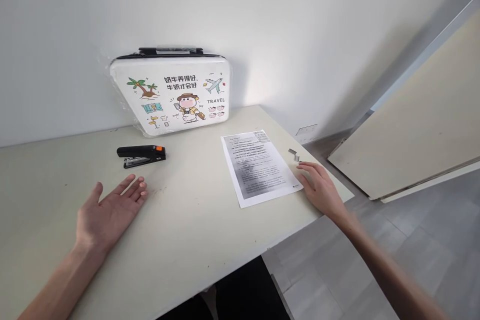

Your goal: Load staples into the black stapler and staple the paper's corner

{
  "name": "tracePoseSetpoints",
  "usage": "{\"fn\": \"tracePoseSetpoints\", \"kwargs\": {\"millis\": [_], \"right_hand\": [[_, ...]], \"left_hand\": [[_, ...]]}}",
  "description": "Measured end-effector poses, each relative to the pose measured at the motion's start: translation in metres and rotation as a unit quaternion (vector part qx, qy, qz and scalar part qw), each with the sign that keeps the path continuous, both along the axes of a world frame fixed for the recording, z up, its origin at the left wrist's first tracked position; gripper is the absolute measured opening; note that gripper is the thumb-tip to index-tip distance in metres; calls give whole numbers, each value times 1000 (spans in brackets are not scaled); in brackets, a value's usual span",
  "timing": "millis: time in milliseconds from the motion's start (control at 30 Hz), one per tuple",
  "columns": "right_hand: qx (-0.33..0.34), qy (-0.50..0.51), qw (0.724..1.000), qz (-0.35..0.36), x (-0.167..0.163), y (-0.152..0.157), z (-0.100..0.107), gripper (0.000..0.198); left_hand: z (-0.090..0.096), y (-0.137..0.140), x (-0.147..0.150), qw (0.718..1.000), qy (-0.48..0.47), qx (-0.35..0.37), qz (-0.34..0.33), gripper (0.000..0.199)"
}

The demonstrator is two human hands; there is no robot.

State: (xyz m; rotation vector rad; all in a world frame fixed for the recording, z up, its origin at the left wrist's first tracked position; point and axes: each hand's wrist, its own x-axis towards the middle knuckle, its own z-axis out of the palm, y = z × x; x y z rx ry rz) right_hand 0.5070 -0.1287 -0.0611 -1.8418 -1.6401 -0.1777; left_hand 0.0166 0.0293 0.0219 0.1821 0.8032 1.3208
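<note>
My left hand [114, 212] rests palm up on the table, fingers spread and holding nothing. Just beyond its fingertips lies a black stapler [139, 152] with an orange button at its right end. Over on the right, my right hand [319, 187] is low at the table edge, thumb and fingers apart in a loose curve. Its fingertips are right beside a few small strips of staples [296, 158]; whether they touch one is unclear. A printed sheet of paper [258, 167] lies flat to the left of that hand, its lower right corner close to the thumb.
A white case [180, 95] with cartoon prints and a black handle stands upright against the wall [262, 25]. The pale table [180, 240] ends at the right and front. Beyond it are a cream panel [412, 115] and grey floor [405, 250].
</note>
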Motion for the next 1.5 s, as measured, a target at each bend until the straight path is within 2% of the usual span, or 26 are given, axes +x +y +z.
{"fn": "tracePoseSetpoints", "kwargs": {"millis": [233,400,600,800,1100,1333,1500], "right_hand": [[-31,12,996,85,-52,0,17,33],[-87,-5,990,109,-76,13,17,40],[-117,-19,991,67,-77,34,-1,56],[-123,-53,990,52,-77,38,-19,57],[-111,-61,991,51,-77,37,-22,55],[-96,-66,992,52,-83,35,-18,51],[-90,-74,990,80,-98,29,-11,50]], "left_hand": [[2,-4,-1,999,37,11,-20,43],[2,-5,-6,995,80,46,-38,21],[-10,-1,-12,990,112,72,-44,18],[-9,0,-13,989,119,73,-48,18],[-4,-3,-9,992,120,39,-25,20],[-8,-4,-11,989,135,39,-37,20],[-14,-3,-14,985,149,57,-65,20]]}}
